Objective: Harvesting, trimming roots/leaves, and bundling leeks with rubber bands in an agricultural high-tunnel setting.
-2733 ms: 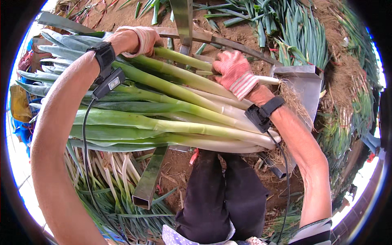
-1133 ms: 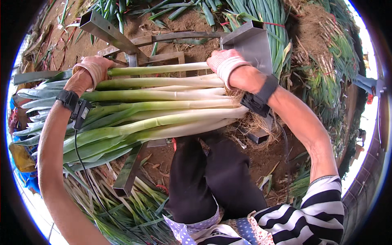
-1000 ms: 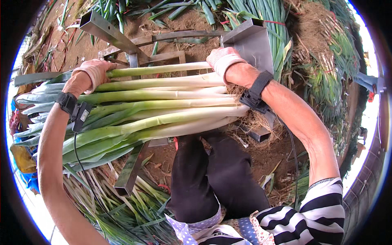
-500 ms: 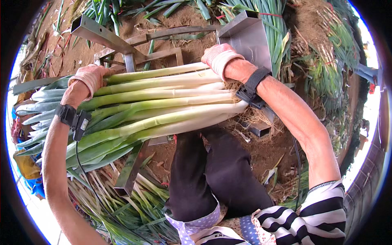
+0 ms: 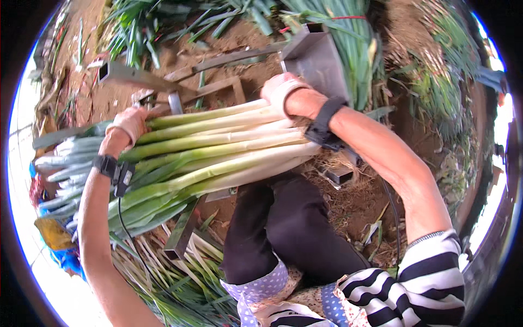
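Observation:
A thick bundle of leeks [image 5: 207,150] lies across my forearms, white shanks to the right and green leaves fanning out to the left. My left hand [image 5: 129,123], in a pink glove, grips the far side of the bundle where the stalks turn green. In the same kind of glove, my right hand [image 5: 283,90] curls over the white root ends. Both wrists carry black straps. The bundle sits above my dark trousers [image 5: 283,229], just in front of a metal frame [image 5: 180,98].
A grey metal plate [image 5: 321,60] stands upright behind my right hand. A metal bar [image 5: 182,234] runs down under the bundle. Loose leeks [image 5: 169,272] lie on the ground at lower left, more leek piles [image 5: 348,32] at the top. Bare soil surrounds the frame.
The bundle has swung round with my view, its leaf ends dropping to the lower left. Both hands kept their hold, and the right hand moved up toward the grey plate.

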Demonstrator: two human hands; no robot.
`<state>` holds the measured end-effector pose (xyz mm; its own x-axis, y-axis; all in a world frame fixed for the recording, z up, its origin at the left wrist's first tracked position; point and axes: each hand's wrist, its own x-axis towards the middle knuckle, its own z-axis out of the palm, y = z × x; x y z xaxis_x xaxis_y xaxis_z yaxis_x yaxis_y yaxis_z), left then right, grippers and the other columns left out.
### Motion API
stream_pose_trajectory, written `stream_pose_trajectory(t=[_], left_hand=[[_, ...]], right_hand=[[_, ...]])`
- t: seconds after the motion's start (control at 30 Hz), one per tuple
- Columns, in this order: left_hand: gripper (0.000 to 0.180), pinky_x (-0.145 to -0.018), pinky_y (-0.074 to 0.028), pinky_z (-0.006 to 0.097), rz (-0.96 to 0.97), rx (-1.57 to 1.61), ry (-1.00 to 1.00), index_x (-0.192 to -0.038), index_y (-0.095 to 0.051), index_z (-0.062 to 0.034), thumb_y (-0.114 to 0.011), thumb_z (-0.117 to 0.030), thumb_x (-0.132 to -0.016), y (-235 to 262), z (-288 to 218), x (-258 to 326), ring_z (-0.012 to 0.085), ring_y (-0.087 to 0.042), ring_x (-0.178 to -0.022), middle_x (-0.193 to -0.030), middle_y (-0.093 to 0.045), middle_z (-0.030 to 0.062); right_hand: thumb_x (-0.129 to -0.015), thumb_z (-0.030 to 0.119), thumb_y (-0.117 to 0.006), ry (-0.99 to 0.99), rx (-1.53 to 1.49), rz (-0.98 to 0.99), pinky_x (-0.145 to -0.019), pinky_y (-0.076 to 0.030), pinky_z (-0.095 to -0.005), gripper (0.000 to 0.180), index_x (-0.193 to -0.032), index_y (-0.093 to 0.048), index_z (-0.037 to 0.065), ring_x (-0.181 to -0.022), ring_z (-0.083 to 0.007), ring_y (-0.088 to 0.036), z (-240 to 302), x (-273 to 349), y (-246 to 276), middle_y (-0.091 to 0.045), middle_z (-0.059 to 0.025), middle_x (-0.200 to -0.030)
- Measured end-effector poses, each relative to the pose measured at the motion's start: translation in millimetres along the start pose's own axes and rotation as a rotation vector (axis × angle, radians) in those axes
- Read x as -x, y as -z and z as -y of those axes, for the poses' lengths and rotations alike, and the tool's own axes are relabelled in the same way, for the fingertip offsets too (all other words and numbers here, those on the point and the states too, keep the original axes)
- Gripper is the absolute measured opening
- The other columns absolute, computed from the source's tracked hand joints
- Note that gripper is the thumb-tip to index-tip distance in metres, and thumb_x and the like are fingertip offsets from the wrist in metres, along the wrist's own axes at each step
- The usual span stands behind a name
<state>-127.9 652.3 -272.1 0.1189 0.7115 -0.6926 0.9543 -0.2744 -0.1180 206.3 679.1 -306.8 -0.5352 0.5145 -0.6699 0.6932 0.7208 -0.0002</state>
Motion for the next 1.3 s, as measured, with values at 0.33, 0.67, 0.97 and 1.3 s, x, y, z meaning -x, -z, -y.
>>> stream_pose_trajectory(t=[0.33, 0.67, 0.97, 1.3], left_hand=[[0.07, -0.084, -0.044, 0.026, -0.158, 0.843, -0.022, -0.131, -0.042, -0.0046, -0.071, -0.009, -0.067, -53, 86, -14, 0.0172, -0.056, -0.095, -0.107, -0.06, 0.0135], [0.044, -0.094, -0.037, 0.025, -0.298, 1.371, -0.115, -0.126, -0.048, -0.0014, -0.059, -0.01, -0.084, 42, 132, 96, 0.0138, -0.05, -0.11, -0.122, -0.055, 0.0064], [0.032, -0.087, -0.045, 0.032, -0.769, 1.478, -0.74, -0.115, -0.054, 0.0022, -0.052, -0.018, -0.09, 147, -216, 203, 0.0196, -0.06, -0.091, -0.097, -0.062, 0.0119], [0.021, -0.063, -0.052, 0.03, -0.42, 2.523, -0.536, -0.096, -0.059, -0.0012, -0.063, -0.017, -0.084, 107, -419, 133, 0.017, -0.061, -0.066, -0.075, -0.062, 0.0081]], right_hand=[[-0.07, 0.01, -0.059, 0.047, -0.184, -0.517, -0.061, -0.052, -0.0355, 0.014, -0.079, -0.068, 0.004, -0.073, -0.0258, -0.065, 5, 36, 18, -0.066, -0.0137, -0.078], [-0.087, 0.046, -0.05, -0.832, -0.81, -0.3, -0.056, -0.049, -0.0263, 0.043, -0.115, -0.059, 0.015, -0.065, -0.0165, -0.057, -70, 293, -105, -0.063, -0.006, -0.088], [-0.074, 0.031, -0.056, -1.048, -1.041, -0.225, -0.086, -0.045, -0.0408, 0.048, -0.119, -0.053, 0.016, -0.104, -0.0339, -0.054, 35, 267, -358, -0.056, -0.0147, -0.115], [-0.083, 0.026, -0.058, -1.135, -1.16, -0.266, -0.08, -0.05, -0.0434, 0.043, -0.123, -0.046, 0.013, -0.105, -0.0346, -0.053, 4, 183, -346, -0.049, -0.0175, -0.122]])
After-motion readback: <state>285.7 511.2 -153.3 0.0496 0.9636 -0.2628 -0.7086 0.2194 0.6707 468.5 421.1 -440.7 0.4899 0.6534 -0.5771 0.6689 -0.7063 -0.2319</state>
